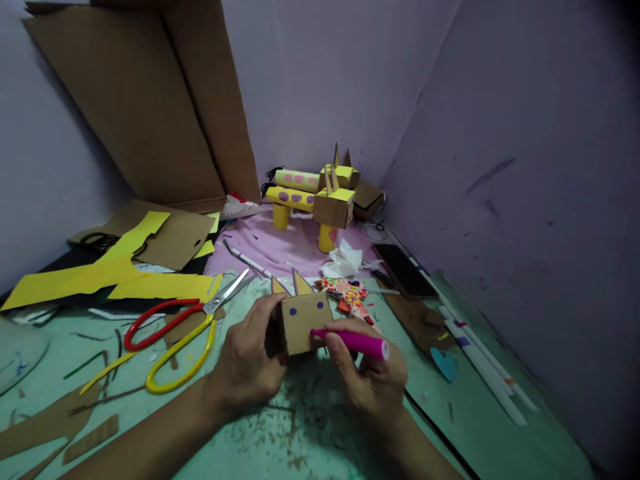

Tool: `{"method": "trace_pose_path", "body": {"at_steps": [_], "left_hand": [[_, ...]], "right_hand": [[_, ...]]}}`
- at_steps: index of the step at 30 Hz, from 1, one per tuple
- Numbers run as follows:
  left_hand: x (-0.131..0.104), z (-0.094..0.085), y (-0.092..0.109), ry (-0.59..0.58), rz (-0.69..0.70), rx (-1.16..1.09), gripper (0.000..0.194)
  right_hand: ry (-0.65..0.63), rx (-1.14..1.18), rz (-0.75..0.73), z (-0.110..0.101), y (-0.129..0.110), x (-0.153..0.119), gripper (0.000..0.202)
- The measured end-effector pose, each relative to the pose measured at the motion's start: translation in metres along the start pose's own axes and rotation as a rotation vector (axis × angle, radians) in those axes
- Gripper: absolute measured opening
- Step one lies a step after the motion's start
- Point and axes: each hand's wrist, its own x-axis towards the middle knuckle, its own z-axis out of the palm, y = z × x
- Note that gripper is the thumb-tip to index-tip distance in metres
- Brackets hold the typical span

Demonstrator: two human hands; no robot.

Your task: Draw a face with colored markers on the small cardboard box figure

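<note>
A small cardboard box [305, 333] with two pointed ears [301, 283] and two dark blue dots is gripped along its left side by my left hand [255, 350]. Between the fingers of my right hand [375, 373] is a magenta marker [357, 342], its dark tip touching or nearly touching the box's front face below the dots. Some of the right fingers are hidden behind the marker and the box. Scissors [213, 310] with one red and one yellow handle lie spread to the left of my left hand.
Two yellow animal figures [333, 208] made of tubes and boxes stand at the back. Yellow paper [75, 281] and cardboard scraps [93, 440] lie left. A phone [405, 270], white sticks [483, 367] and a blue paper heart [443, 364] lie right. Walls close off the back and right.
</note>
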Motion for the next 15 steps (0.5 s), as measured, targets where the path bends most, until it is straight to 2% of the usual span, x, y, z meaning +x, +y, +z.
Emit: {"method": "trace_pose_path", "body": {"at_steps": [15], "left_hand": [[0.0019, -0.0017, 0.0029, 0.002, 0.014, -0.007, 0.062]], "right_hand": [[0.021, -0.031, 0.032, -0.002, -0.0009, 0.0004, 0.01]]}}
